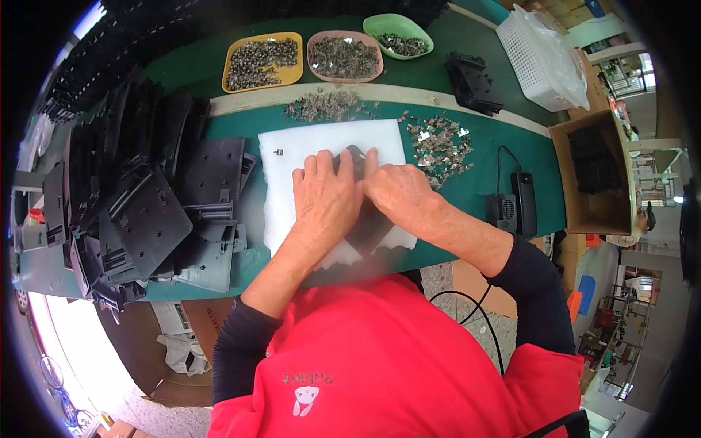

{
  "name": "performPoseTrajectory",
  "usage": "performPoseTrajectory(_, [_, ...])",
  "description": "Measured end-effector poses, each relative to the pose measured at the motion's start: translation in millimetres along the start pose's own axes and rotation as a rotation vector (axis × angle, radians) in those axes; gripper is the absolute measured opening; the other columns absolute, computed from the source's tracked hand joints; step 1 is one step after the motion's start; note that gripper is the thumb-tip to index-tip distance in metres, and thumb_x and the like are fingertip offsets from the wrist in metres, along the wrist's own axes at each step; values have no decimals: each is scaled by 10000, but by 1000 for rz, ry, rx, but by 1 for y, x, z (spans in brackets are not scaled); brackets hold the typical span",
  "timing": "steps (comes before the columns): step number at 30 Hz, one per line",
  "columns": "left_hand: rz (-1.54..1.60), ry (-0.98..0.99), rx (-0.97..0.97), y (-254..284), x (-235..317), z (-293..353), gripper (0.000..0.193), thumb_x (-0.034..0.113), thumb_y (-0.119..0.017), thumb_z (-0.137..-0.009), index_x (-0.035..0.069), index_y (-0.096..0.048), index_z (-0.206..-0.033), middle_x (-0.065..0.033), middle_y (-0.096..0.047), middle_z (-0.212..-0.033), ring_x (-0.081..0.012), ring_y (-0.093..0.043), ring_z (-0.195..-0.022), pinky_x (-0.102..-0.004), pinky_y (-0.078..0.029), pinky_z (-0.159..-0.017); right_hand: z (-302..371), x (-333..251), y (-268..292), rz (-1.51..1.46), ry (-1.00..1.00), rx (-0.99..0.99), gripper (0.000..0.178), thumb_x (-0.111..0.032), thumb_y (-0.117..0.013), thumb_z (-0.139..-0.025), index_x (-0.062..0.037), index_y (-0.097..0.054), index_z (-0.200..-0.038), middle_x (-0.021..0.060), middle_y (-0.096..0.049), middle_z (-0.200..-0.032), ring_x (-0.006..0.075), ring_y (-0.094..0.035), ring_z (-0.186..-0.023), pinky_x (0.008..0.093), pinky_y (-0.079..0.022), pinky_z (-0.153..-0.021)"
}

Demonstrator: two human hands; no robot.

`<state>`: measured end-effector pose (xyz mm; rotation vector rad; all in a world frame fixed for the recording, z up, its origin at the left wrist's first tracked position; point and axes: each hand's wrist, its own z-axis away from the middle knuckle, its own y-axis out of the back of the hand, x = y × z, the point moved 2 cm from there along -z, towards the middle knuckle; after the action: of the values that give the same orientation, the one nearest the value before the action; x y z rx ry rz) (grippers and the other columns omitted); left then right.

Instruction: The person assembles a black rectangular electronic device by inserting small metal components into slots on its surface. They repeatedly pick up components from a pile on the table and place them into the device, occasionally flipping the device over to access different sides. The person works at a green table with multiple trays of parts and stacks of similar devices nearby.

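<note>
A black plastic panel [371,232] lies at an angle on a white foam pad [279,190] before me. My left hand [325,193] holds the panel down along its left side, fingers reaching over it toward the far corner. Closed and pressed against the panel's upper right edge is my right hand [398,193], its index finger pointing forward. Whatever its fingertips hold is hidden. Near the pad's upper left corner sits a small metal clip [278,152]. Loose metal clips [442,146] are spread right of the pad, and another heap of small metal parts [321,106] lies beyond it.
Stacked black panels [150,223] crowd the left. Yellow [299,69], pink [380,66] and green [372,29] trays of metal parts stand behind a pale wooden strip [401,93]. At right are a black device [523,201], a cardboard box [595,223] and a white basket [522,58].
</note>
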<state>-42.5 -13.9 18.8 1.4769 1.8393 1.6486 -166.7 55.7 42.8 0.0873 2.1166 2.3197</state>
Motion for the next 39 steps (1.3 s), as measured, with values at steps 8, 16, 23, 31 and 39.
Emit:
performPoseTrajectory(8, [12,52,-31,3,4,1,539,243,-729,-802,14,-581,-1267,-160,-530,-1070,-307,-514,-993,-425,-414,-792,9,14,-7,-139,-80,-54,345,-39,-543,-838,88,-500,-1157,219,-671,-727,391,-689,-686,469,-566,-612])
performPoseTrajectory(16, [23,54,-23,2,2,3,540,242,-737,-795,22,-585,-1264,-158,-534,-1073,-306,-516,-1006,-424,-413,-801,6,13,5,-104,-74,-136,144,-95,-570,-839,23,-652,-837,189,-680,-753,359,-706,-732,443,-581,-663])
performPoseTrajectory(23, [39,49,-12,1,1,3,543,238,-742,-786,19,-590,-1260,-158,-543,-1074,-307,-522,-997,-424,-410,-802,7,14,9,-30,-3,-95,123,-96,-581,-834,12,-640,-823,172,-667,-701,344,-705,-701,433,-580,-630])
performPoseTrajectory(31, [38,-19,54,-2,0,2,534,243,-739,-778,-2,-564,-1218,-150,-537,-1018,-305,-508,-943,-426,-389,-748,-1,16,20,61,190,-64,286,-40,-594,-824,113,-526,-1056,177,-646,-612,331,-701,-615,397,-564,-525])
performPoseTrajectory(39, [13,59,-36,0,5,1,540,237,-718,-799,-5,-569,-1258,-160,-540,-1055,-311,-521,-989,-426,-418,-795,-8,12,31,19,180,-137,122,-60,-617,-791,22,-657,-872,188,-622,-860,312,-694,-770,412,-570,-610])
